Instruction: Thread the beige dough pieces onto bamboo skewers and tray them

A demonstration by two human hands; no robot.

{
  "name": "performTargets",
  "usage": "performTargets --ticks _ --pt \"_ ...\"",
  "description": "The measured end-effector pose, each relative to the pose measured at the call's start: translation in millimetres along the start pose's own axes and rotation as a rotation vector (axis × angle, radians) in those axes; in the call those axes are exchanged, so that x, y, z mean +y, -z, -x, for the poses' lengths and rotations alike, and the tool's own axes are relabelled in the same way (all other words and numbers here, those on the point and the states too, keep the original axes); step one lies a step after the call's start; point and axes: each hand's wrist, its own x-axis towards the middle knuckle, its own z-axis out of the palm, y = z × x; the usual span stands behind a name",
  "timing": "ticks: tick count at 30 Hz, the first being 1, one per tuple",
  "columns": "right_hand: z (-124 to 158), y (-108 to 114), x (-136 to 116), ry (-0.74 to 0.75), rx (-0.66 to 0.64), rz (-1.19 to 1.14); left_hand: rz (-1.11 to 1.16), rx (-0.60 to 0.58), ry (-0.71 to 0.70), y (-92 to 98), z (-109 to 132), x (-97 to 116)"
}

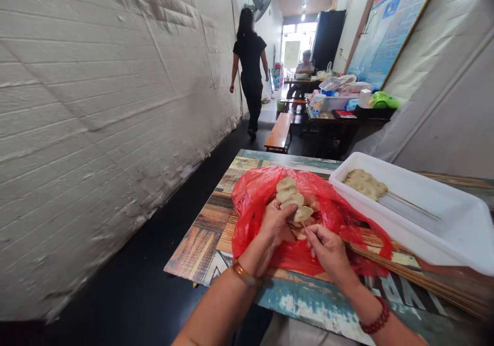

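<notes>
Pale, round, flat food slices (292, 200) sit in an overlapping row on a thin wooden skewer (303, 224). My left hand (275, 223) is closed around the slices, its thumb pressed on top of them. Below them, my right hand (329, 247) pinches the lower end of the skewer between thumb and fingers. Both hands are over an open red plastic bag (252, 187), and more slices show inside it, partly hidden by my hands. A bundle of bare skewers (419, 280) lies on the table, right of my right hand.
A white plastic tray (436, 222) at the right holds skewered slices (363, 183). The patterned table (203, 232) stands beside a white wall (96, 104). Beyond are a wooden bench (280, 130), a cluttered table (332, 117), a walking person (250, 65) and a seated person (304, 67).
</notes>
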Motion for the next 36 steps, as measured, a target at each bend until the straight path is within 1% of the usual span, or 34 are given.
performTargets --ticks 7,14,20,25,27,31,36 --pt "0 0 1 0.009 0.021 0.047 0.007 -0.024 0.027 -0.2 3 2" --pt "1 1 1 -0.005 0.007 0.039 0.034 -0.042 0.055 -2.6 5 -1" --pt "2 2 2 0.004 0.009 0.014 0.016 -0.025 0.104 -4.8 8 -4" --pt "2 2 2 0.005 0.015 -0.004 0.044 -0.067 0.105 -5.2 8 0" --pt "3 2 1 0.01 0.012 -0.001 0.078 -0.055 0.088 -3.7 7 3" --pt "5 2 2 0.012 -0.014 0.011 0.146 0.022 0.023 1.5 2 8" --pt "5 1 5 -0.009 -0.067 0.015 0.158 0.023 0.082 4.4 0 10"
